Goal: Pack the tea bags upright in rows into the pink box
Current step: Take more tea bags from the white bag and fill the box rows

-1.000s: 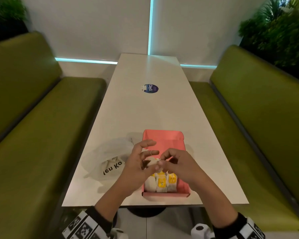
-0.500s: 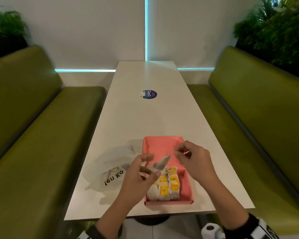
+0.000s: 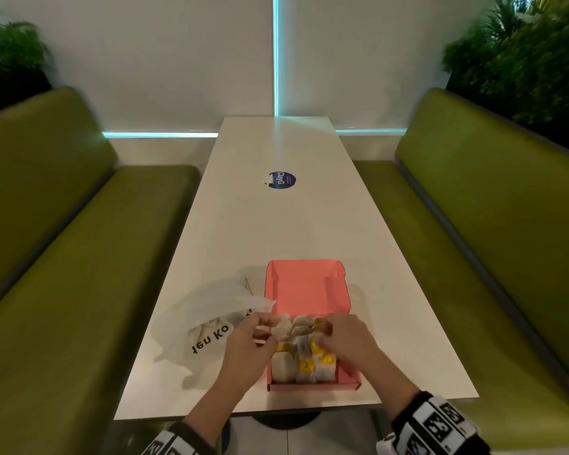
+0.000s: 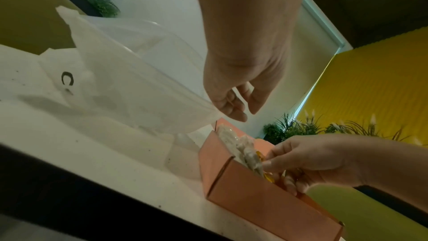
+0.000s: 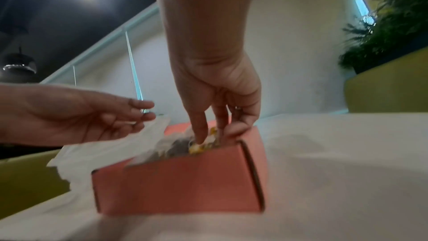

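Note:
The pink box (image 3: 304,290) lies open at the table's near edge, its near half filled with upright tea bags (image 3: 304,362) with yellow tags, in rows. My right hand (image 3: 319,336) reaches down into the box from the right. Its straight fingers (image 5: 199,135) press on the tops of the tea bags (image 5: 183,146). My left hand (image 3: 266,326) hovers over the box's left wall with relaxed fingers (image 5: 139,114) that hold nothing. The box's far half shows bare pink floor.
A crumpled clear plastic bag (image 3: 207,323) with black lettering lies just left of the box, its edge next to my left hand (image 4: 234,111). A round blue sticker (image 3: 282,179) is farther up the white table (image 3: 276,231). Green benches (image 3: 63,257) flank both sides.
Half a second ago my left hand held a tea bag above the box. That hand is now empty, and my right hand has dropped onto the packed bags.

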{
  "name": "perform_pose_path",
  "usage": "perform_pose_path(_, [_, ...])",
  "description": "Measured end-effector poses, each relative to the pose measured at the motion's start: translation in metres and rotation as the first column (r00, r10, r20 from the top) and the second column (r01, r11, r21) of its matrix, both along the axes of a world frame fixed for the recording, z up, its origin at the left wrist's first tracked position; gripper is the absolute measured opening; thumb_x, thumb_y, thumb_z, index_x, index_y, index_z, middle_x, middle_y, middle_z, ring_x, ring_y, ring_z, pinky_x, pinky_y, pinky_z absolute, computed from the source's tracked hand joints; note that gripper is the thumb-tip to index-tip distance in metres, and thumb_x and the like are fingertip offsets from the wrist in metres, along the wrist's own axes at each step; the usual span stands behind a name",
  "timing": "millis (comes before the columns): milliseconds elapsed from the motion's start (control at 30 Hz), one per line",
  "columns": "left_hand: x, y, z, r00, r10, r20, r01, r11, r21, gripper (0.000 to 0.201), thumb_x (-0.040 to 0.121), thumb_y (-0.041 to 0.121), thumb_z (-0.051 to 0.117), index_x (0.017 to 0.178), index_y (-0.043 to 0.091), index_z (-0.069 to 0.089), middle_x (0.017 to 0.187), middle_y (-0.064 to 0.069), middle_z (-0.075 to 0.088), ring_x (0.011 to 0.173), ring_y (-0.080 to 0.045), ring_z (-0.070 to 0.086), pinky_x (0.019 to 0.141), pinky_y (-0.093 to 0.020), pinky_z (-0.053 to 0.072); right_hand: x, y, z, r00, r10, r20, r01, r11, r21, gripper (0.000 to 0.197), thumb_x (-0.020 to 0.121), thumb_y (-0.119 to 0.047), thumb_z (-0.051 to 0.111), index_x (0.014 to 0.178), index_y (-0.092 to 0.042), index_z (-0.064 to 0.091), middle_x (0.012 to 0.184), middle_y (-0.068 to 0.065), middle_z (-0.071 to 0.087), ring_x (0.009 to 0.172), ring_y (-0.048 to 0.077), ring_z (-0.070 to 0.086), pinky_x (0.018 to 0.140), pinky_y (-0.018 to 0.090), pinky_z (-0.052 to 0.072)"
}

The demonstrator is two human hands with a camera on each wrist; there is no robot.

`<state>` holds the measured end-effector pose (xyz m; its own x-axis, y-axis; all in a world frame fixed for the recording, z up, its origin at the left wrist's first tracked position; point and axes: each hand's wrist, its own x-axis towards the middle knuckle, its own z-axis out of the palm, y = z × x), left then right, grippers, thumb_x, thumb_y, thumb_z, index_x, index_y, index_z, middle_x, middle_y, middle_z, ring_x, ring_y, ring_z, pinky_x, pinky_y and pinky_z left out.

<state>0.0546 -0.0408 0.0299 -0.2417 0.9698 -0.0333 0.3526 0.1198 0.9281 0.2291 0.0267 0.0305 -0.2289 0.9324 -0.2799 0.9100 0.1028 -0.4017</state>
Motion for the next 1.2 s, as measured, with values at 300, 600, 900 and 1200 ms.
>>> perform_pose_path(300, [0.001,-0.005,0.004,0.998,-0.029,-0.047,0.030,0.999,0.025,0.023,0.082,0.004,0.066,0.087,0.026,0.062,0.100,0.009,0.064,0.077,0.010,0.057,0.065,-0.006,0.045,-0.009,-0.009,-0.013,0.994,-0.099,-0.051,0.105,0.987,0.119,0.011,0.087,-0.014,0.054,0.081,-0.023,0.052,0.099,0.001,0.048,0.077,0.016,0.048,0.060,0.022,0.037])
perform_pose_path(600, [0.012,0.008,-0.001,0.946,-0.263,-0.189,0.274,0.961,0.030,0.031,0.078,0.011,0.071,0.109,0.017,0.066,0.097,0.010,0.058,0.087,-0.007,0.058,0.082,-0.022,0.050,-0.007,-0.013,0.032,0.946,0.148,-0.288,-0.126,0.987,0.095,0.011,0.083,-0.016,0.066,0.082,-0.021,0.055,0.084,-0.007,0.055,0.072,0.008,0.049,0.069,0.022,0.042])
perform_pose_path(900, [0.011,0.008,0.008,0.943,-0.269,-0.197,0.285,0.957,0.056,0.014,0.082,0.028,0.070,0.093,0.032,0.061,0.077,0.014,0.059,0.066,0.001,0.054,0.063,-0.010,0.041,-0.003,-0.002,0.059,0.910,0.114,-0.398,-0.077,0.991,0.107,0.010,0.081,-0.013,0.068,0.074,-0.017,0.063,0.065,-0.012,0.054,0.059,0.000,0.049,0.056,0.008,0.037])
perform_pose_path(1200, [0.003,0.010,0.022,0.984,-0.176,-0.027,0.178,0.961,0.211,0.027,0.091,0.023,0.059,0.114,0.036,0.054,0.113,0.009,0.059,0.088,0.000,0.056,0.070,-0.012,0.048,-0.007,-0.004,0.064,0.980,0.148,-0.135,-0.119,0.973,0.199,0.016,0.087,-0.025,0.062,0.072,-0.021,0.057,0.076,-0.005,0.059,0.070,0.014,0.053,0.056,0.019,0.036])
